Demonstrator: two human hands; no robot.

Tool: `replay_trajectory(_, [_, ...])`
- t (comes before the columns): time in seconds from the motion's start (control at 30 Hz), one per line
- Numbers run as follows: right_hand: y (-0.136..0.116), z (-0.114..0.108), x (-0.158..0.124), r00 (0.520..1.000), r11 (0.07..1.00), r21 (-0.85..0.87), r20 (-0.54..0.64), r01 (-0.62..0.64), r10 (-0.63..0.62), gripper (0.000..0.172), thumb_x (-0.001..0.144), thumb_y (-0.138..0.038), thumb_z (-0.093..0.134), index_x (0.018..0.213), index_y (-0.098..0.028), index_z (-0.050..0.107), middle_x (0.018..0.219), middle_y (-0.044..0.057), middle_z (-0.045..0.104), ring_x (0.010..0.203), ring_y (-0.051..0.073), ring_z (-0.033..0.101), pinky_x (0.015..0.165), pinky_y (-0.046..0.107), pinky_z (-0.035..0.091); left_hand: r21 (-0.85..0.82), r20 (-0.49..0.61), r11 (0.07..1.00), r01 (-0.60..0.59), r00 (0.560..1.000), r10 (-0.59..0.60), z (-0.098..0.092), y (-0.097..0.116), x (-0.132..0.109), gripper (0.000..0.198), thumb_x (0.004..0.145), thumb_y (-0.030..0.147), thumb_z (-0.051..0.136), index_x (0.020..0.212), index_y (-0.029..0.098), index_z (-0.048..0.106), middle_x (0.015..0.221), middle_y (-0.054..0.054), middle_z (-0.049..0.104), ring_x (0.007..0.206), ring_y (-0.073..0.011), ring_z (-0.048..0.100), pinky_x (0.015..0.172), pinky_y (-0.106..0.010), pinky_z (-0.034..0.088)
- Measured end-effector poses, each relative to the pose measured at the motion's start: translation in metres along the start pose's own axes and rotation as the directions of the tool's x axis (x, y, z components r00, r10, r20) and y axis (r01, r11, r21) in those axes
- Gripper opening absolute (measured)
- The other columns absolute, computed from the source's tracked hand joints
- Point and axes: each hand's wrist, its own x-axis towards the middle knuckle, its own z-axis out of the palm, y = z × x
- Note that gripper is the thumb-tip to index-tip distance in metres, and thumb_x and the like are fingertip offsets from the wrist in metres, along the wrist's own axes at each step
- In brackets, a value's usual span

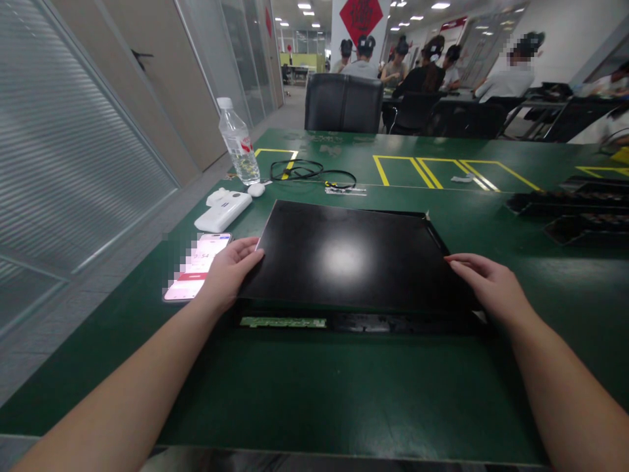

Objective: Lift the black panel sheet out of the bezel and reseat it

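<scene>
A large flat black panel (344,252) lies on the green table (314,387), its near edge raised over a black frame with a green circuit strip (282,322). My left hand (228,272) grips the panel's left edge, fingers curled over it. My right hand (489,285) holds the panel's right edge with fingers stretched along it.
A lit phone (196,267), a white power bank (223,210), white earbuds case (256,189), a water bottle (238,141) and a black cable (314,173) lie at the left and behind. Black trays (574,210) sit at the right. Black chairs and several seated people are beyond.
</scene>
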Motion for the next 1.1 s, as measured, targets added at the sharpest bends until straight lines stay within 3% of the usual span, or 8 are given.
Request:
replay_trajectory(0.7, [-0.0036,-0.0015,-0.0007,1.000,0.998,-0.060,0.007,0.006,-0.006,0.040,0.073,-0.062,0.072,0.092,-0.029,0.083,0.097,0.008,0.082,0.097,0.034,0.075,0.087,0.048,0.057,0.020,0.002,1.000,0.001,1.000,-0.001,-0.0001,0.0023,-0.0020,0.053,0.059,0.034,0.093,0.106,0.019,0.073,0.086,-0.003,0.082,0.075,-0.0216,0.074,0.069,-0.031,0.057])
replay_trajectory(1.1, [-0.0008,-0.0010,0.0003,0.999,0.993,-0.103,0.006,0.050,-0.050,0.038,0.075,-0.064,0.071,0.090,-0.030,0.084,0.094,0.006,0.083,0.091,0.033,0.076,0.085,0.049,0.059,0.048,0.013,0.999,0.001,1.000,-0.001,0.0000,0.0035,-0.0039,0.050,0.065,0.033,0.090,0.110,0.018,0.073,0.092,-0.007,0.082,0.089,-0.0276,0.078,0.075,-0.034,0.060])
